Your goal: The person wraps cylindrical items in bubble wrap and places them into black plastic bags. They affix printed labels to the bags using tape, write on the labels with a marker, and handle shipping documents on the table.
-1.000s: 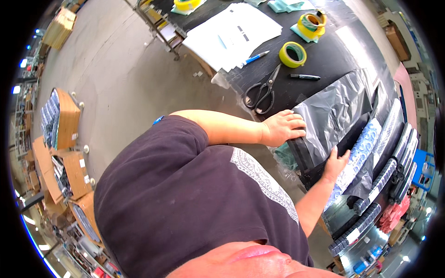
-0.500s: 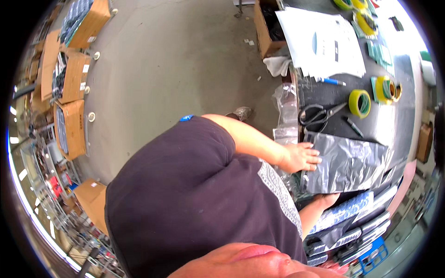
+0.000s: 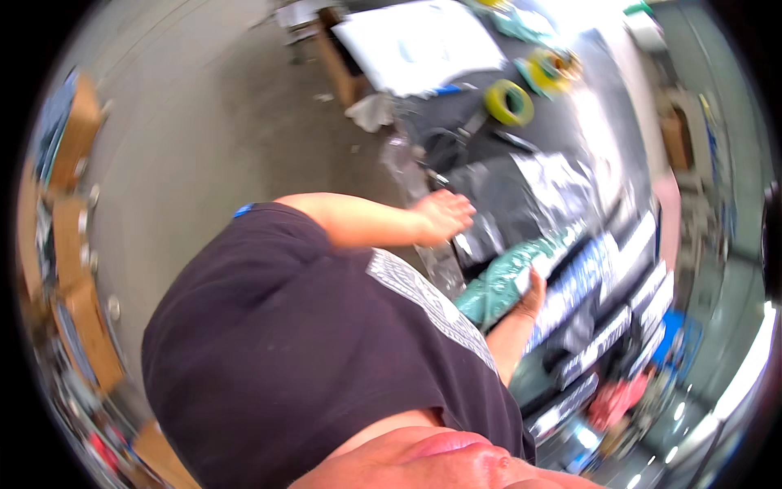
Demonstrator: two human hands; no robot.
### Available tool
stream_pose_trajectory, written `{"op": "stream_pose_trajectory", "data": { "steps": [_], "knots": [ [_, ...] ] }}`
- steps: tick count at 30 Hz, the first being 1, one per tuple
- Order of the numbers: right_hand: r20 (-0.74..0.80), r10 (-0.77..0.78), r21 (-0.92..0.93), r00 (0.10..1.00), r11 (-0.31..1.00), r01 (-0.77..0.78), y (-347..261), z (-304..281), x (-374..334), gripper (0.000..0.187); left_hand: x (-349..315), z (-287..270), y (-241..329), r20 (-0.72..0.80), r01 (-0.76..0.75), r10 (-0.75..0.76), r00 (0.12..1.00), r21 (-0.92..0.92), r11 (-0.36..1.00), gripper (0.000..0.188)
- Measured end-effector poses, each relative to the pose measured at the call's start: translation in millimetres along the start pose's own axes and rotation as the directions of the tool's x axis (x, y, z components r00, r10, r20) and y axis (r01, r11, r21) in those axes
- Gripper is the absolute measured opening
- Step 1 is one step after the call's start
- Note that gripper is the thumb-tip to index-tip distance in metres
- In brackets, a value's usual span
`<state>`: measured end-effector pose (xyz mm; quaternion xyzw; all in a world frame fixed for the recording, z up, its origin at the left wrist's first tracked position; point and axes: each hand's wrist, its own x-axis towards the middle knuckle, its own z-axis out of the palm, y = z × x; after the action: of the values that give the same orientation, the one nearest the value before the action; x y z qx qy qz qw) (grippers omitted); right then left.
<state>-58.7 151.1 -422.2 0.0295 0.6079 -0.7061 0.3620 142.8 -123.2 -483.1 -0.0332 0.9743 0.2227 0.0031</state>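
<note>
Black worktable (image 3: 631, 147), the picture smeared by motion.

My right hand (image 3: 528, 301) is curled against the right flank of a green plastic-wrapped bundle (image 3: 501, 281), one digit showing along its side, the others out of sight, probably beneath. Looks like a supporting hold: the wrap is slick and the bundle long, so a cradle seems surer than a pinch at one end. The bundle lies aslant at the near edge of the table, between the black plastic bag (image 3: 493, 191) and the blue-and-white patterned roll (image 3: 570, 293).

My left hand (image 3: 444, 216) is flat, palm down, fingers extended, nothing pinched, at the bag's near left corner. Perhaps there to steady the film; whether the palm presses or only hovers, I can't tell.

Scissors (image 3: 447, 148), a dark marker (image 3: 515, 141) and a yellow tape roll (image 3: 509, 103) lie just past the bag, presumably parked within reach yet off the working patch. White paper sheets (image 3: 419, 45) sit further off, a blue pen (image 3: 450, 89) by their edge. Dark wrapped rolls (image 3: 599, 346) lie side by side on my right, likely so they nest and don't roll.
</note>
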Motion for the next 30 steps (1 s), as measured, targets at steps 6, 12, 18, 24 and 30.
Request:
{"op": "stream_pose_trajectory", "data": {
  "steps": [6, 12, 18, 24, 30],
  "knots": [
    [-0.207, -0.252, -0.109, 0.945, 0.966, 0.234, 37, -39, -160, 0.071, 17, -51, 17, 0.115, -0.143, 0.117, 0.986, 0.254, 0.957, 0.056],
    [-0.05, -0.165, 0.333, 0.985, 0.927, 0.172, 11, -3, -255, 0.086, 82, -99, 38, 0.318, -0.511, 0.527, 0.788, -0.139, 0.848, 0.06],
    [-0.009, -0.073, 0.381, 0.997, 0.922, 0.071, 69, -14, -252, 0.089, 86, -90, 33, 0.438, -0.614, 0.504, 0.744, 0.152, 0.775, 0.059],
    [-0.004, -0.04, 0.333, 0.999, 0.942, 0.039, 78, 19, -243, 0.095, 94, -64, 20, 0.415, -0.677, 0.538, 0.733, 0.368, 0.638, 0.049],
    [-0.013, -0.058, 0.202, 0.998, 0.978, 0.06, 60, 28, -268, 0.102, 95, -54, 16, 0.261, -0.696, 0.655, 0.709, 0.408, 0.591, 0.033]
  ]
}}
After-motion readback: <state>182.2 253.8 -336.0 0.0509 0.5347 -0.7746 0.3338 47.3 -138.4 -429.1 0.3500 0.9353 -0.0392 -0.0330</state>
